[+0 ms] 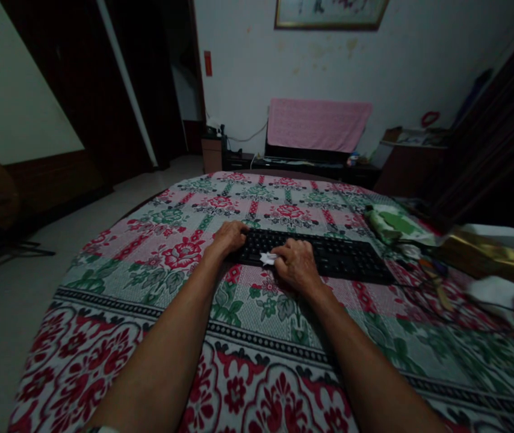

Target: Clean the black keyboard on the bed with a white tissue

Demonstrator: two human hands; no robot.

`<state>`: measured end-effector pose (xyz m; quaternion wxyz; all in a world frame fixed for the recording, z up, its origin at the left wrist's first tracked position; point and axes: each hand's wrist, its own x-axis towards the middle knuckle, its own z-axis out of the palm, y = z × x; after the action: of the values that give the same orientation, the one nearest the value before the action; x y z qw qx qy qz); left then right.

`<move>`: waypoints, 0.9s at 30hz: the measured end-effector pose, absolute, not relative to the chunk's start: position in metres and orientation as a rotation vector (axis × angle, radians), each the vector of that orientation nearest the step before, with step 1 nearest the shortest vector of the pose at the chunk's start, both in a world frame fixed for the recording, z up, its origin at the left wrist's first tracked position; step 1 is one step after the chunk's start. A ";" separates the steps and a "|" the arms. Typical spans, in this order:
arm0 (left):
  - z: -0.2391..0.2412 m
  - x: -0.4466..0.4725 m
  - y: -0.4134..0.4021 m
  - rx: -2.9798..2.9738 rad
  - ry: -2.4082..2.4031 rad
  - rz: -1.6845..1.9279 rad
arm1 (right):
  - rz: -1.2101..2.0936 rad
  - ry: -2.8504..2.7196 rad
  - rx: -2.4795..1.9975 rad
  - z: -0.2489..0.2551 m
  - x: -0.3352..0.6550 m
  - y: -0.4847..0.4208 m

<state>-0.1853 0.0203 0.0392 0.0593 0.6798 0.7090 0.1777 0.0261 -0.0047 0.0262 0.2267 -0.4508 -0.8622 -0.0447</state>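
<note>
A black computer keyboard (354,260) lies flat on the flowered tablecloth (185,252), its cable running off to the right. At its left end, my left hand (229,237) is closed around the edge, thumb and fingers on the frame. My right hand (297,263) pinches a crumpled white tissue (268,258) and presses it against the keys left of the middle, near the front edge. The palm of that hand covers part of the keys.
On the right of the table lie a green and white soft packet (395,224), a gold-coloured box (487,255), a crumpled white piece (498,293) and tangled black cable (455,325). Beyond the table, a pink towel (318,125) drapes over a flat screen on a low cabinet.
</note>
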 end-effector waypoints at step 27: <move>0.038 -0.186 0.022 2.050 2.162 0.514 | -0.137 -2.140 -1.448 0.018 0.031 0.000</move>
<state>-0.1860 0.0223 0.0381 0.0590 0.6769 0.7138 0.1697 0.0313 -0.0001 0.0180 0.2734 -0.5381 -0.7956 -0.0510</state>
